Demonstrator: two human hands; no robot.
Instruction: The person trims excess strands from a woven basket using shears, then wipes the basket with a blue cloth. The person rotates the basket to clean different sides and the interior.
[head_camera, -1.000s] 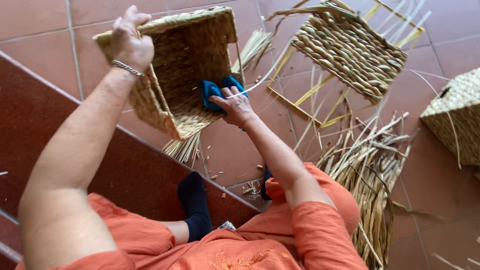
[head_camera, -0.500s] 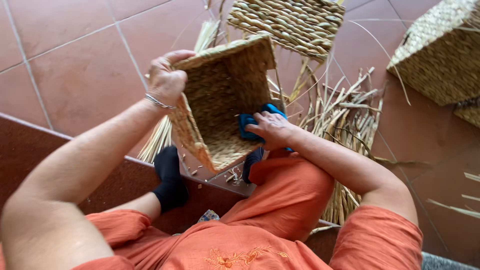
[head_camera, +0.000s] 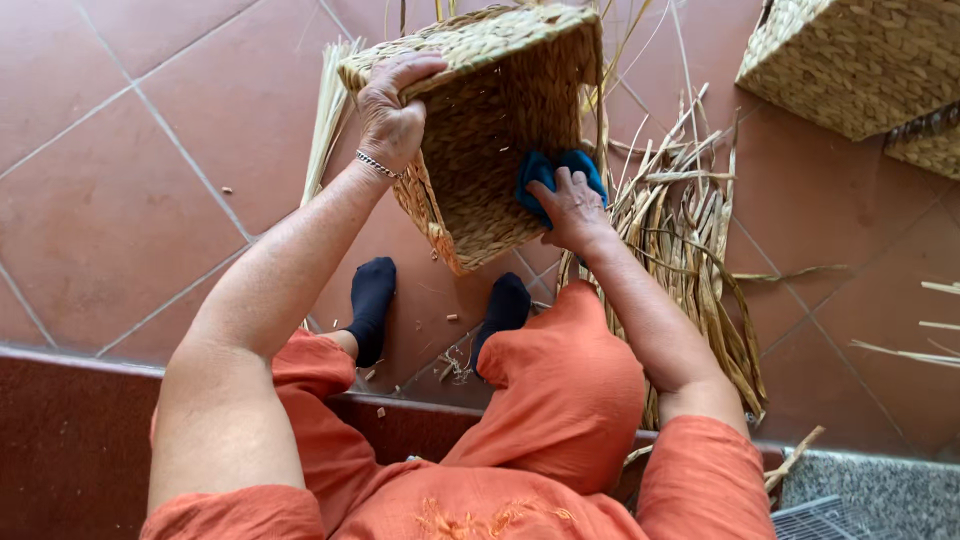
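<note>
A square woven straw basket (head_camera: 500, 110) is held tilted above the tiled floor, its side facing me. My left hand (head_camera: 392, 112) grips its top left corner, a thin bracelet on the wrist. My right hand (head_camera: 570, 208) presses a dark blue cloth (head_camera: 545, 172) flat against the basket's lower right side. My legs in orange trousers and dark socks are below the basket.
A heap of loose dry straw strands (head_camera: 690, 240) lies on the floor to the right of the basket. Two more woven baskets (head_camera: 860, 60) sit at the top right. A dark red step edge (head_camera: 70, 420) runs under me.
The view has swung so the basket sits more central and upright. My right hand with the blue cloth stays on the basket's side, slightly shifted; my left hand keeps its grip on the corner.
</note>
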